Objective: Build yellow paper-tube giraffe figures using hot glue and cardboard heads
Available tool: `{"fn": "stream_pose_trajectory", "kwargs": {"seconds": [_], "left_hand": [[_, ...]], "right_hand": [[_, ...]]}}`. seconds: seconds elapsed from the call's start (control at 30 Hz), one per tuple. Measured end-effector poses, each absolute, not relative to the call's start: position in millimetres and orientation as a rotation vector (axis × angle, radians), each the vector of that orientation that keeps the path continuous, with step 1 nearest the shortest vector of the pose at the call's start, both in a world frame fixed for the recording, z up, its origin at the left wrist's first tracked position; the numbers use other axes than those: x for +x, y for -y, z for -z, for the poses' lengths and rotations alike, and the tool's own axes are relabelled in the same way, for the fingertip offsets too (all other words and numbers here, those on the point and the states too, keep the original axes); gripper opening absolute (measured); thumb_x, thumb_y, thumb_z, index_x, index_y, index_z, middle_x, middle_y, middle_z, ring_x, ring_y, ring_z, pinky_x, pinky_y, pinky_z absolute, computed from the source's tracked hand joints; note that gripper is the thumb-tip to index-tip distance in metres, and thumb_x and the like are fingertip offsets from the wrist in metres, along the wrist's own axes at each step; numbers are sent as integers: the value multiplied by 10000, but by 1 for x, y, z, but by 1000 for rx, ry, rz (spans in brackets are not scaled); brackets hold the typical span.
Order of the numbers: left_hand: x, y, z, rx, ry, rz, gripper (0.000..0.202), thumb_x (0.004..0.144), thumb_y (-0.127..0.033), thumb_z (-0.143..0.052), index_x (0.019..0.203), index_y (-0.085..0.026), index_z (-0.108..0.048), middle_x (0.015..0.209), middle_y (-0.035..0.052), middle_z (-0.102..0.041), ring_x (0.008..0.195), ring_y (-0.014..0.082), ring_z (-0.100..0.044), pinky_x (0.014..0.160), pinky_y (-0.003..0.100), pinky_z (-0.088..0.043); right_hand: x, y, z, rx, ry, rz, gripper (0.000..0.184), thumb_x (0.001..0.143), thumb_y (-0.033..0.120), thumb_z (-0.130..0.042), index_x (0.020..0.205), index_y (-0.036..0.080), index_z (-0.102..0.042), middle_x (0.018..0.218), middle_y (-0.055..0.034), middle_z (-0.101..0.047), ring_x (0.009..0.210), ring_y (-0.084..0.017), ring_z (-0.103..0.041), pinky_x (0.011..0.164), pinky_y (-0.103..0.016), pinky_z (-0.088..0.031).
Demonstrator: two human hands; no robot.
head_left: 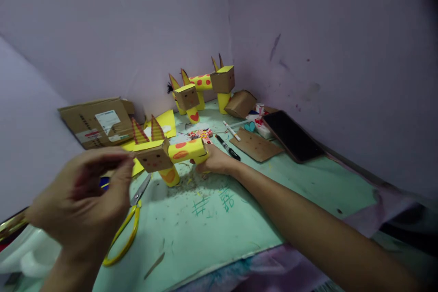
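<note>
A cardboard animal figure [153, 159] stands on the green table cover, with a box head, two tall striped ears, a drawn face and a yellow tube body with orange spots. My right hand [215, 160] is closed around its rear end, fingers partly hidden behind the yellow paper. My left hand [92, 191] is raised at the left, thumb and forefinger pinched together by the left edge of the head. Whether the pinch holds the head's edge or something small cannot be made out. Yellow-handled scissors [132, 228] lie beside my left hand, blades pointing away.
Two similar figures [187, 98] [223, 80] stand in the back corner. Behind my left hand leans a flattened cardboard box [99, 123]. A marker [227, 147], a cardboard piece [256, 143] and a phone [292, 136] lie to the right. Yellow paper [169, 121] lies behind the figure.
</note>
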State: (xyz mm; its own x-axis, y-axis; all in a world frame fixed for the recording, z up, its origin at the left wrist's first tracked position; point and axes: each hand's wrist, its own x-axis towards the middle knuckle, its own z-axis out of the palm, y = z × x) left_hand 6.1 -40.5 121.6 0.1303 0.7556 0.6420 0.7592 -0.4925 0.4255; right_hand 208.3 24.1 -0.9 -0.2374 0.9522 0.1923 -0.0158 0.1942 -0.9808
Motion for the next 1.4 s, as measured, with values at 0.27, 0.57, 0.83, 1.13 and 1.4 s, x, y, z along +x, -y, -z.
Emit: {"fn": "stream_pose_trajectory", "kwargs": {"seconds": [0.27,0.57,0.83,1.13,1.4], "left_hand": [[-18,-6,-51,-2818,2419,1214,418,540,-186,-660,948,-132,-593,587,-9,-625,502,158,-564,430,252,-415],[-3,-18,-18,-2990,2142,1712,321,561,-240,-685,859,-137,-624,901,66,-711,814,240,-630,716,327,-506],[-5,-17,-19,-2990,2117,1617,332,586,-214,-652,907,-130,-639,914,73,-713,815,244,-638,677,312,-507],[-11,-25,-7,-3065,1997,1623,361,619,-217,-632,968,-122,-637,945,92,-699,808,230,-635,670,307,-500],[-10,-26,-2,-3023,2031,1697,395,587,-230,-660,965,-115,-645,911,90,-693,788,217,-624,663,304,-489]], "right_hand": [[209,-15,-7,-1094,1450,-1258,196,461,80,-626,646,139,-606,621,27,-574,567,-107,-499,530,-223,-407],[209,-18,1,-1186,1498,-1209,222,481,162,-678,698,146,-639,719,-12,-650,648,-156,-573,587,-266,-452],[233,-1,-32,-993,1708,-1327,770,498,223,-795,1217,209,-519,1171,-91,-606,1001,-227,-597,843,-339,-483],[230,8,-43,-1089,1678,-813,424,790,433,-572,1168,242,-600,1228,-71,-597,1142,-252,-524,932,-402,-429],[233,4,-35,-1102,1608,-894,390,749,388,-630,1102,222,-643,1097,-54,-663,922,-212,-615,762,-333,-490]]}}
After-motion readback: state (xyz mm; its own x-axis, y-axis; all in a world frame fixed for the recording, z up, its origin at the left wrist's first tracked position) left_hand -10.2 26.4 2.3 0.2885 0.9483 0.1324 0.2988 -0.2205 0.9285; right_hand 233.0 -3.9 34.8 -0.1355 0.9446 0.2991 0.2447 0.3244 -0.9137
